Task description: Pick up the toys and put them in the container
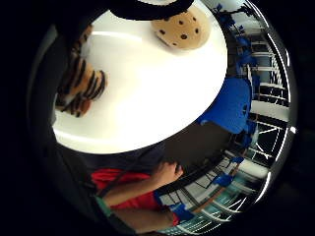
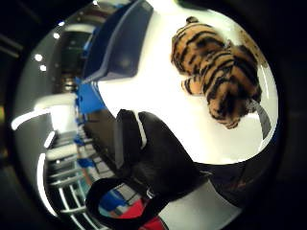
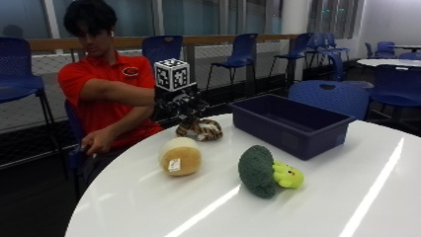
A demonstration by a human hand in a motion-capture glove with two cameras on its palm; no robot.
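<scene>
**Gloved hand poised over the tiger, nothing gripped yet**

The right hand [image 3: 181, 101] hangs just above the tiger plush [image 3: 199, 129], which lies on the white bench [image 3: 342, 197] beside the near end of the blue container [image 3: 289, 123]. In the thumb-side palm view the gloved fingers [image 2: 144, 148] look relaxed and hold nothing, and the tiger sits on the bench a little off from them — so the hand reads as open, the pick not yet made.

What could go wrong, as a judgement: the tiger is soft and lies on its side, so a grasp that catches only a leg or the tail may let it droop and slip out on the way to the container. The container wall is close to the tiger; a lift carried too low could knock the toy against the rim and drop it outside. The bench is smooth, so a glancing touch might simply push the plush away instead of gathering it.

Taking the container as landmark: the tiger lies just beside its near short end, toward the person. The round tan cookie plush [image 3: 179, 156] is further out from that end, near the tiger. The green broccoli plush [image 3: 263, 172] lies in front of the container's long side — well apart from the hand. The container looks empty from here. The bare left hand [image 3: 97, 143] rests at the bench edge, away from all the toys.
</scene>
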